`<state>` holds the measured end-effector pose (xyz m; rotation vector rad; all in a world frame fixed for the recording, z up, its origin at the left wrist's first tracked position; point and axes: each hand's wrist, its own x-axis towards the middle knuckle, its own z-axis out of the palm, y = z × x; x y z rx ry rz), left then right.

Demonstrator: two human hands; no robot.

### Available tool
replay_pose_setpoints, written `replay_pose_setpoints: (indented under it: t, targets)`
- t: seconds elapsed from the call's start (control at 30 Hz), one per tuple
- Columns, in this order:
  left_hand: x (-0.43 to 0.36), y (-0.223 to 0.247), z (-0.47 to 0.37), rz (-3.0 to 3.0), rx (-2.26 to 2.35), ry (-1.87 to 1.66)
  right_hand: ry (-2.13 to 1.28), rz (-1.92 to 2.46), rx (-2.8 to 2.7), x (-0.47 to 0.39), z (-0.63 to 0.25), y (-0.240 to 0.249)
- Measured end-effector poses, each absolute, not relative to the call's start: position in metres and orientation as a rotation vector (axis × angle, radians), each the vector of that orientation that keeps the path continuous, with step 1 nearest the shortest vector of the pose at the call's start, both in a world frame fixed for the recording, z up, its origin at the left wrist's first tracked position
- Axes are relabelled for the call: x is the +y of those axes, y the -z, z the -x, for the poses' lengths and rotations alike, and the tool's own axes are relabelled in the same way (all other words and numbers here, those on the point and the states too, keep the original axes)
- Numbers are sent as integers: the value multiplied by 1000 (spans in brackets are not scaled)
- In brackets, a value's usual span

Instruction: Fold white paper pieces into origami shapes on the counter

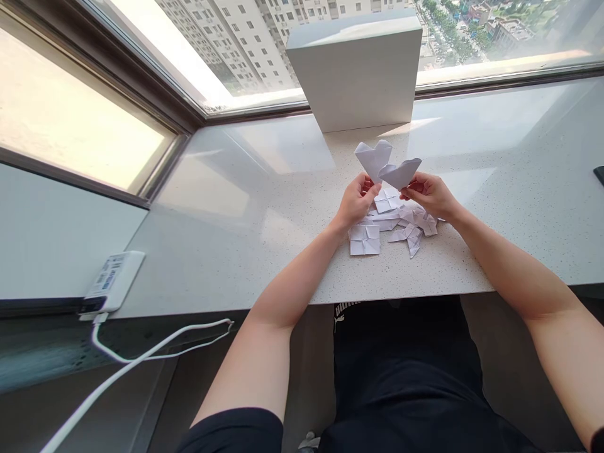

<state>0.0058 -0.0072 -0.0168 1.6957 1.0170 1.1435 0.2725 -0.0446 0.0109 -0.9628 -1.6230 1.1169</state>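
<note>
Two heart-shaped pieces of folded white paper are held up above the speckled counter. My left hand (358,200) pinches the left paper heart (374,157) near its lower point. Between the fingers of my right hand (430,194) is the right paper heart (400,173), tilted and overlapping the edge of the other one. Below both hands lie several folded papers: a square one (365,240) at the front left, another square (387,199) partly behind the hands, and a pile of angular folded pieces (418,220) on the right.
A white box (361,75) stands by the window at the back of the counter (264,251). At the left edge sits a white power bank (113,283) with a white cable (155,346) hanging down. A dark object (599,175) shows at the far right.
</note>
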Motion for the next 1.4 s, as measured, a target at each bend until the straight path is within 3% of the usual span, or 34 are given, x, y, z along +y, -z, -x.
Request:
replay_pose_setpoints:
  t: [1.4]
  targets:
    - [-29,-5,-11,-1892,808,-977,-1166,1023,-1495,-53,-252,-8]
